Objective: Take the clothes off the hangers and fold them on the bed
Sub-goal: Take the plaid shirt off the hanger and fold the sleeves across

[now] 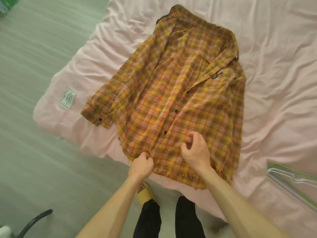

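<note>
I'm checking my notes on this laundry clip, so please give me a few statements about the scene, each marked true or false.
1. The shirt lies spread out on the bed, off any hanger. True.
2. The hangers lie on the floor. False: they lie on the bed, near its right edge.
3. The left hand pinches the shirt's bottom hem with its fingers. True.
4. The shirt is plain blue. False: it is an orange and yellow plaid with dark buttons.
5. The shirt is already folded into a small stack. False: it is still laid out full length.
</note>
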### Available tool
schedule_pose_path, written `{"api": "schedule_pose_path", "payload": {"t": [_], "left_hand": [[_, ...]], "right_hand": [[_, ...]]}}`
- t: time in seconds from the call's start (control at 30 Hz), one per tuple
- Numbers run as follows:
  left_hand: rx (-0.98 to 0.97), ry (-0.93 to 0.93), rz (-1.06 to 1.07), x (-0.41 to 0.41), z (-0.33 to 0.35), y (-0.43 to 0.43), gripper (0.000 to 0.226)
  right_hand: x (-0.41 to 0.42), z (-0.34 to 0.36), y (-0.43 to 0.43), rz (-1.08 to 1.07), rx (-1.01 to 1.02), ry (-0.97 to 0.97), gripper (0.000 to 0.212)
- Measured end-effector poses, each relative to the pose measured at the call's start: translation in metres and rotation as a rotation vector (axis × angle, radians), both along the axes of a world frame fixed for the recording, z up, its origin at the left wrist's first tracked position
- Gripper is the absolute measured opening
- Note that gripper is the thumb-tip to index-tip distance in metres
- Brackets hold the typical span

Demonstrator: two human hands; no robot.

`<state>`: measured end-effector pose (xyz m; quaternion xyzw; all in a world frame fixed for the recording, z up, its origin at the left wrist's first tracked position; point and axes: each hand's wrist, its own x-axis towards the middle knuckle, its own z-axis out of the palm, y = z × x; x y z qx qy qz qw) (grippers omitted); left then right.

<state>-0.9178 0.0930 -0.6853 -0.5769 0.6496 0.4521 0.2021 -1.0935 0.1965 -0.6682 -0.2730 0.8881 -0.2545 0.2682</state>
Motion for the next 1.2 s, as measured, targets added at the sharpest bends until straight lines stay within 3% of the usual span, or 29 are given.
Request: {"api": "schedule_pose_path", "payload": {"t": [0.13,0.27,0.43,0.63,0.73,0.83,0.97,1.1,1.2], "left_hand": [[-0.017,0.096,-0.134,-0.003,0.005,-0.004,0.022],[-0.039,0.238,-0.106,-0.012,0.005,-0.004,0.037],[-0.078,0.286,0.039,-0.007,0.005,-0.012,0.038],[-0.129,0.251,-0.003,0.0,-0.004,-0.015,0.044],[-0.167,0.241,-0.017,0.0,-0.009,-0.011,0.042],[-0.211,0.27,0.001,0.005,-0.009,-0.003,0.04],[-0.258,0.288,0.056,0.017,-0.006,0.011,0.037],[-0.201,0.13,-0.043,0.028,-0.015,0.008,0.032],[-0.166,0.063,-0.082,0.022,-0.021,0.0,0.039]], "right_hand": [[0.022,-0.021,0.072,-0.041,0.126,0.249,0.051],[0.027,-0.03,0.109,-0.267,0.312,0.192,0.059],[0.023,-0.029,0.116,-0.478,0.235,0.13,0.058],[0.01,-0.038,0.134,-0.354,0.247,0.205,0.033],[0.006,-0.04,0.141,-0.452,0.247,0.192,0.014],[0.01,-0.038,0.148,-0.487,0.17,0.259,0.011],[0.031,-0.039,0.173,-0.336,0.055,0.381,0.01],[0.039,-0.05,0.191,-0.262,0.254,0.222,0.013],[0.031,-0.044,0.184,-0.294,0.26,0.185,0.022]]}}
